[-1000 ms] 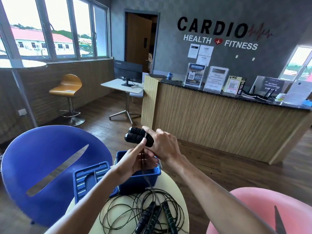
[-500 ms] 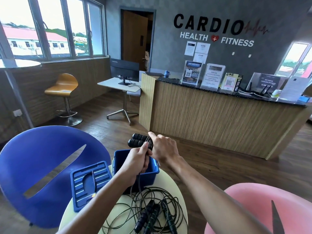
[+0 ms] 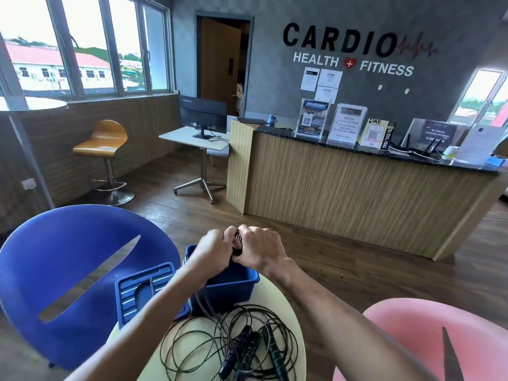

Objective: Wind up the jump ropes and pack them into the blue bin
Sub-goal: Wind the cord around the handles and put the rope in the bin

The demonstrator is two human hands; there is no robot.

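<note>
Jump rope handles (image 3: 237,243) held above the blue bin (image 3: 233,288)
Loose black ropes (image 3: 233,345) lie tangled on the table, just in front of the open bin

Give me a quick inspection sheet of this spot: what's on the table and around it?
Surface: round pale table, rim bare.
Job's things: blue bin open; its lid beside it; loose jump ropes tangled.
Clutter: nothing seen.
Hands: left hand and right hand both grip black rope handles above the bin.
Cables: rope cord trails down from the hands.
Surroundings: blue chair, pink chair, reception counter.
</note>
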